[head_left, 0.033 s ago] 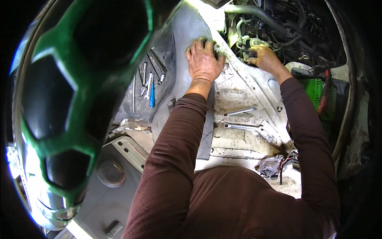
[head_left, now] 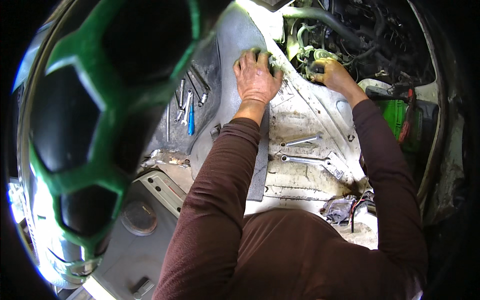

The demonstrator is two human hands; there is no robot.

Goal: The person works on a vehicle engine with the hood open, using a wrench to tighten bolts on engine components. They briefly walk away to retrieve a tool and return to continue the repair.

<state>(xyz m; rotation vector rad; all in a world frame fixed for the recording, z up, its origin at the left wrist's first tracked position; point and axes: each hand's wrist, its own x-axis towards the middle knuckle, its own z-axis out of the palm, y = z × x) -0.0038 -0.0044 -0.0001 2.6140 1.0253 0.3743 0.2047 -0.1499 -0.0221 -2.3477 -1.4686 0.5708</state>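
Note:
My left hand lies palm down with its fingers spread on the grey mat, near the edge of the worn white panel. Inside the engine bay, my right hand has its fingers bent and drawn together beside a pale round part. What those fingertips grip, if anything, is hidden. Two wrenches, an upper wrench and a longer lower wrench, lie on the white panel between my forearms.
On a dark mat at left lie a blue-handled screwdriver and several metal tools. A green and black patterned curved object fills the near left. Hoses crowd the engine bay. A red clamp and a green-topped box sit at right.
The green and black patterned object shows slightly farther right in the view. Both hands keep their places.

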